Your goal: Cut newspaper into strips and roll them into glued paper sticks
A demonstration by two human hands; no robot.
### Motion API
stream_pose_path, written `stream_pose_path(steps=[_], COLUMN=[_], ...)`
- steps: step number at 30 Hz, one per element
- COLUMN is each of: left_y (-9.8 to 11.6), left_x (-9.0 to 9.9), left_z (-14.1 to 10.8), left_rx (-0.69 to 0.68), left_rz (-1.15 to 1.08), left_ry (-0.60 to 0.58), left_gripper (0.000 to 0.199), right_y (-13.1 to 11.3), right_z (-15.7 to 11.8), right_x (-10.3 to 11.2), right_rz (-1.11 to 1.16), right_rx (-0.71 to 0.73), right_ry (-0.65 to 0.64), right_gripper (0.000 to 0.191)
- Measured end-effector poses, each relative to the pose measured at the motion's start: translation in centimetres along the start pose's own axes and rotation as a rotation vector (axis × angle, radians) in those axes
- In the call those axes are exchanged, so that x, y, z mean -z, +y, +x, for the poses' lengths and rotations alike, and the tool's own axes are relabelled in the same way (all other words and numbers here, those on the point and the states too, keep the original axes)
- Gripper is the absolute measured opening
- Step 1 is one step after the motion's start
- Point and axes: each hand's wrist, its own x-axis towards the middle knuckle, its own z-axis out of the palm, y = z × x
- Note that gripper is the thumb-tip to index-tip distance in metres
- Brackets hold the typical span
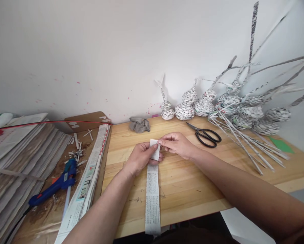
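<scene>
A long newspaper strip (152, 196) runs from the hands down over the table's front edge. My left hand (143, 156) is closed on the strip near its upper end, thumb on top and fingers behind it. The fingertips of my right hand (175, 144) pinch the strip's upper right corner. Black-handled scissors (207, 136) lie on the wooden table to the right of my right hand, their blades pointing to the back left. A crumpled grey cloth (139, 125) rests behind my left hand.
Several woven paper gourd shapes (184, 110) stand along the wall, with rolled paper sticks (248, 145) at the right. A blue glue gun (57, 184), newspaper strips (90, 179) and a newspaper stack (17, 166) lie at the left. A green piece (282, 145) lies far right.
</scene>
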Motion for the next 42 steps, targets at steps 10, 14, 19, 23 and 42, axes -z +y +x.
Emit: stream_pose_path(steps=[10, 14, 19, 23, 42], left_y=[-0.1, -0.1, -0.2, -0.4, 1.2], left_x=[0.0, -0.1, -0.1, -0.1, 1.2], left_z=[0.0, 0.0, 0.0, 0.0, -0.6], left_rx=[-0.020, -0.019, -0.020, -0.036, -0.168], left_rz=[0.077, 0.114, 0.113, 0.107, -0.223], left_ry=[0.032, 0.043, 0.044, 0.032, -0.187], left_gripper=[0.042, 0.040, 0.042, 0.042, 0.038], right_y=[-0.4, -0.1, 0.2, 0.2, 0.2], right_z=[-0.1, 0.0, 0.0, -0.1, 4.9], right_x=[-0.4, -0.3, -0.1, -0.3, -1.3], right_rz=[0.084, 0.037, 0.008, -0.015, -0.757], right_rx=[-0.076, -0.065, -0.029, 0.017, 0.432], right_ry=[0.008, 0.012, -0.006, 0.032, 0.096], right_gripper=[0.031, 0.029, 0.032, 0.034, 0.048])
